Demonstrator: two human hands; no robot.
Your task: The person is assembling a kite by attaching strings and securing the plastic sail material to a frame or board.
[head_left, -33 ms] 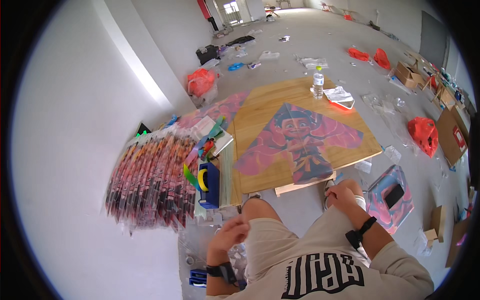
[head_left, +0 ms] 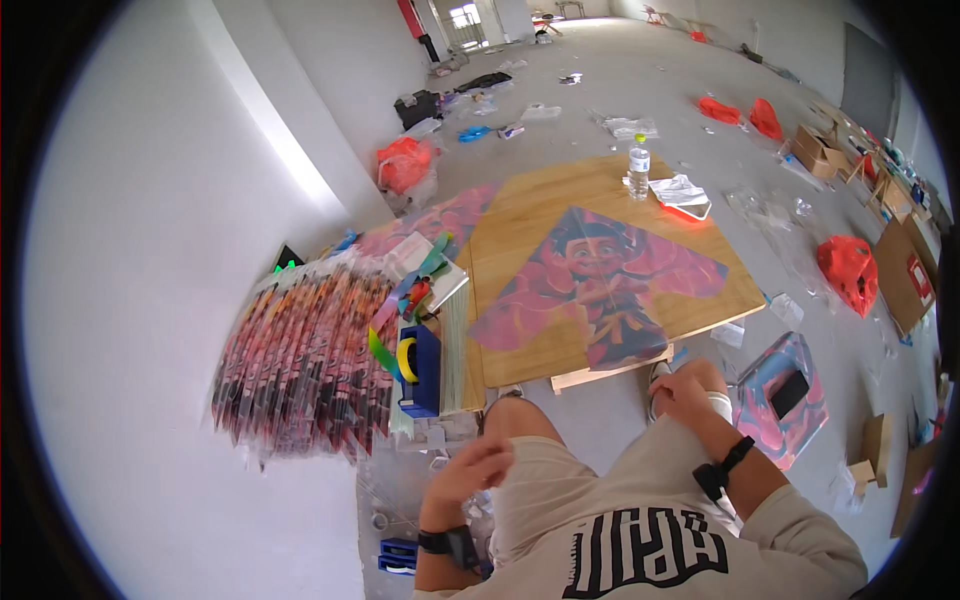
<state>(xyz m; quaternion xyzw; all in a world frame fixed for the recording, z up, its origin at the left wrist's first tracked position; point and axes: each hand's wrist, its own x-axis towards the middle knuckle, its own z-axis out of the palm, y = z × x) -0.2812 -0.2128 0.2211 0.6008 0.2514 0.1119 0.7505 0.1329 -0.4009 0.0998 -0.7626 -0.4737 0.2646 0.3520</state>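
Note:
My left hand [head_left: 470,472] hovers beside my left thigh, slightly blurred, its fingers loosely bent and apart with nothing seen in them. My right hand [head_left: 684,396] rests on my right knee, fingers stretched out and partly hidden. In front of my knees is a wooden table [head_left: 540,190], on which a kite sail [head_left: 605,285] printed with a cartoon figure lies spread. A blue tape dispenser [head_left: 424,370] with a yellow roll stands at the table's left edge, next to a multicoloured ribbon [head_left: 380,345] and a white box [head_left: 445,290].
Many plastic-wrapped printed kites [head_left: 300,360] are stacked at left by the wall. A water bottle [head_left: 638,172] and a white packet [head_left: 680,190] stand at the table's far right. At right, a dark phone [head_left: 789,394] lies on a printed stool [head_left: 770,440]. Red bags [head_left: 847,272] and plastic litter the floor.
My left hand has shifted a little to the right, toward my thigh. The right hand stays on the knee, and the things on the table keep their places.

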